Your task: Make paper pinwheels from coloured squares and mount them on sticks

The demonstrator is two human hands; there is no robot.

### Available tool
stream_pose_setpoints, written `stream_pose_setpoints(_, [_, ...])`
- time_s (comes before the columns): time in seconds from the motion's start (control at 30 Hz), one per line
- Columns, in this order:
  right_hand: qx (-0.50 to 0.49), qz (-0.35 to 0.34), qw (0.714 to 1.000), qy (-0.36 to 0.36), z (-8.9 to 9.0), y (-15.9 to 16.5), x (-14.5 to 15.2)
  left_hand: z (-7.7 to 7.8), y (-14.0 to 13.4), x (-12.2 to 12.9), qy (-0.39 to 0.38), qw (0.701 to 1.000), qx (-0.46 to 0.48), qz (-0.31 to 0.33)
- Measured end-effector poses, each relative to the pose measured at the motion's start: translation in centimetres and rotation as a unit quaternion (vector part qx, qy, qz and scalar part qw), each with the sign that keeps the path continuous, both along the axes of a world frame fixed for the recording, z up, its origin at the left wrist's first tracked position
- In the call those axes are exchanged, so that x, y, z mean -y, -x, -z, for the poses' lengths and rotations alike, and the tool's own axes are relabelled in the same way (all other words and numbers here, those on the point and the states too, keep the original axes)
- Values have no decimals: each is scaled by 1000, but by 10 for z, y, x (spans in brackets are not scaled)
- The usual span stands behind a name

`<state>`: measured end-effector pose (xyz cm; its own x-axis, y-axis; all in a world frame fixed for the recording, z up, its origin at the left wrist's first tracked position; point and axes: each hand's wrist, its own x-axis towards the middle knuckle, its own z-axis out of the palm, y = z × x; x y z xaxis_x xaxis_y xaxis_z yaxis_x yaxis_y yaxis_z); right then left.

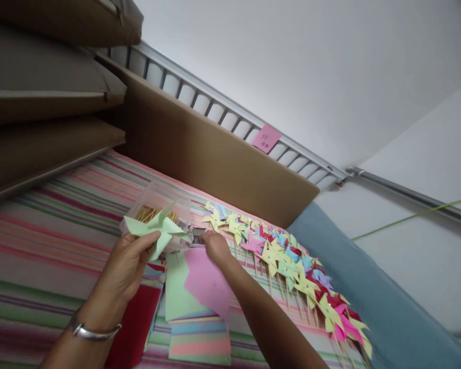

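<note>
My left hand (128, 259) is closed, thumb and fingers pinching a light green paper pinwheel (159, 228) that has no stick on it. Behind the pinwheel stands a clear plastic box (169, 192) holding thin wooden sticks (148, 212). My right hand (217, 248) reaches to the box's right end, by a small compartment (198, 234) with tiny items too small to name. Its fingers are curled together, and their tips are partly hidden. Under my right wrist lies a pink paper sheet (209, 282) on light green sheets (175, 284).
Finished pinwheels (271, 256) on sticks lie in a long row at the right on a striped cloth (72, 225). Red paper (134, 323) and a stack of coloured sheets (200, 341) lie nearest me. A brown board (215, 159) stands behind; wrapped packs (42, 72) rise at the left.
</note>
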<state>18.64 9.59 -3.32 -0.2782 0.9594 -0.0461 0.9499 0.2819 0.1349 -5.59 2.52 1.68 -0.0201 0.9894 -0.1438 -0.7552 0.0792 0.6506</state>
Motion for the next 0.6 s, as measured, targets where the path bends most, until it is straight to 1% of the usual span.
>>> stream_pose_setpoints(0.17, [38,46,997,40,4,12,-11,2,-1,0,-4,1000,-5,9])
stream_pose_setpoints(0.3, [45,60,995,70,4,22,-16,0,-3,0,-6,1000,-11,11])
stream_pose_setpoints(0.47, [22,63,994,85,2,32,-13,-3,-9,2,-6,1000,-10,16])
stream_pose_setpoints(0.6, [-20,76,994,77,-2,38,-11,1,-23,8,27,998,-15,62])
